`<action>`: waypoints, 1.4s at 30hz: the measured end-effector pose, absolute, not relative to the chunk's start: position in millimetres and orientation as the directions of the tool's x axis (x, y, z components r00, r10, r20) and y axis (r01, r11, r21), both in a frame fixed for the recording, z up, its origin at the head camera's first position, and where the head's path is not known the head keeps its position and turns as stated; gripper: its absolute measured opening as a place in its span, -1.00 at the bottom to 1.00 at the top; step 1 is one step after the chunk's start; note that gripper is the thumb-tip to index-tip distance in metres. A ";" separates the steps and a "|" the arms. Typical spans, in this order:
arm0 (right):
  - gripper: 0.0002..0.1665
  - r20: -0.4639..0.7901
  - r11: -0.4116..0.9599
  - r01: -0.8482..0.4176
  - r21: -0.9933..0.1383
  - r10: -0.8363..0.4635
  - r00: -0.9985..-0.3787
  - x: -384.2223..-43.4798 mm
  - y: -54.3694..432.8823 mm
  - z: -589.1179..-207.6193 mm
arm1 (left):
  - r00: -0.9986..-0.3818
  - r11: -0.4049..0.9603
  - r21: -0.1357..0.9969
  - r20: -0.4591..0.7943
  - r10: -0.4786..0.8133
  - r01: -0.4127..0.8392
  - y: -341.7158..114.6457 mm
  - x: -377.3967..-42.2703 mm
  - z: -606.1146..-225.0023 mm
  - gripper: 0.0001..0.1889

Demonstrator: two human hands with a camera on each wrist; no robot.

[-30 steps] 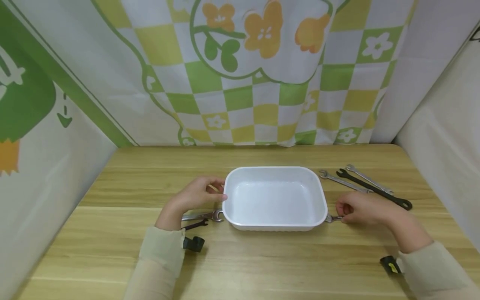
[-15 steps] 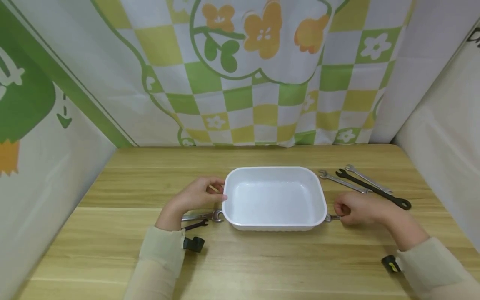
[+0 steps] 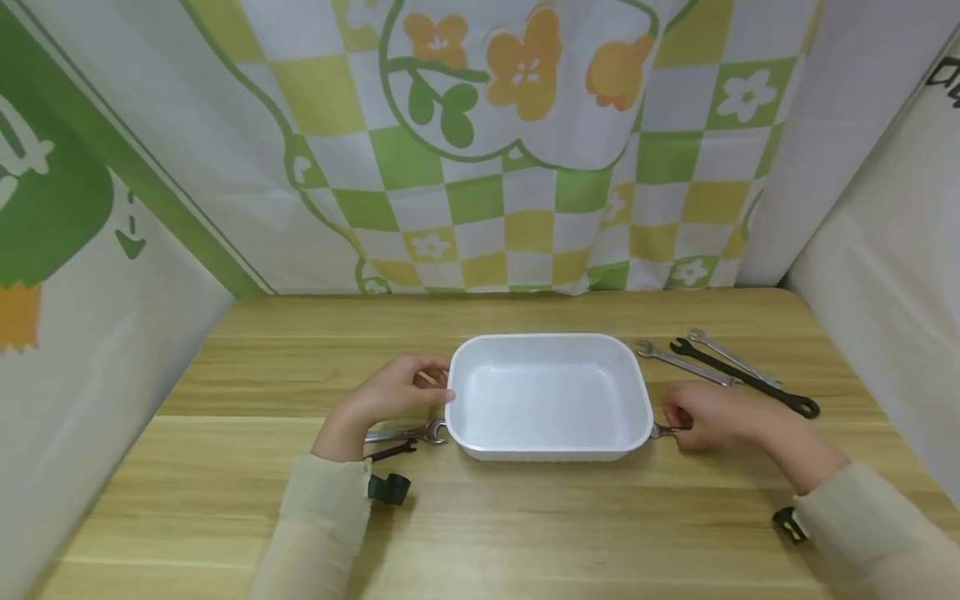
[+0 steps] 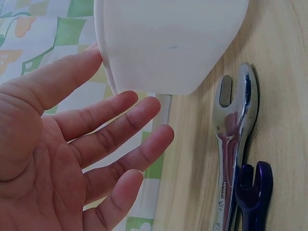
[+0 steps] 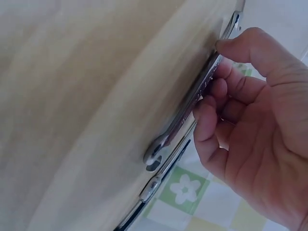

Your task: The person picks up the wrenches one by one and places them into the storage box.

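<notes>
A white container (image 3: 551, 408) is set near the middle of the tabletop (image 3: 525, 525), its left rim touched by the thumb of the left hand (image 3: 397, 389), whose fingers are loosely spread. A slim wrench (image 5: 183, 111) is pinched by the right hand (image 3: 712, 415), its head placed just beside the container's right side (whether contact is made cannot be told). A silver wrench (image 4: 231, 134) and a dark wrench (image 4: 253, 197) are seen at left; a black wrench (image 3: 742, 376) is laid far right.

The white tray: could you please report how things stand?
Left hand: thumb on rim of white tray. Right hand: pinching silver wrench by right end. Possible snag: second silver wrench, dark wrench near left end.
</notes>
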State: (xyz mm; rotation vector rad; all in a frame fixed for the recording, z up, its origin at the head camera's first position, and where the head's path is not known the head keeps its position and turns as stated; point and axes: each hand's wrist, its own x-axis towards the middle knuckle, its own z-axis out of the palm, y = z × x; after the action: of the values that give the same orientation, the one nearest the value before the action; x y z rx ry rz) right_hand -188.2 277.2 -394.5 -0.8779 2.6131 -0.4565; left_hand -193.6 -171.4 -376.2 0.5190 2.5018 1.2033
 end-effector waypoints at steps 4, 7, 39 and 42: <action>-0.78 -0.231 0.753 -0.508 -0.417 -0.629 -0.743 -187.4 278.2 -393.8 | -0.885 0.583 0.792 -0.128 0.448 0.181 -170.6 -194.2 -378.8 -0.56; -0.76 -0.215 0.742 -0.515 -0.429 -0.637 -0.740 -186.9 280.7 -394.5 | -0.886 0.584 0.792 -0.127 0.446 0.180 -170.4 -194.8 -379.1 -0.56; -0.89 -0.093 0.629 -0.522 -0.576 -0.685 -0.723 -186.7 303.5 -388.2 | -0.888 0.576 0.797 -0.118 0.445 0.183 -172.3 -191.0 -375.9 -0.56; -0.91 -0.044 0.610 -0.542 -0.578 -0.687 -0.726 -186.8 307.4 -385.8 | -0.888 0.577 0.796 -0.118 0.445 0.183 -172.6 -191.3 -376.8 -0.56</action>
State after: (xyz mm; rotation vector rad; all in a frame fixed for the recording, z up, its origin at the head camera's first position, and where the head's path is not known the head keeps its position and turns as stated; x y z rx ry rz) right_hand -186.8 307.4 -385.8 -1.0045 2.5757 -0.7964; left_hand -191.3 -172.6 -376.8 0.5149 2.5061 1.2133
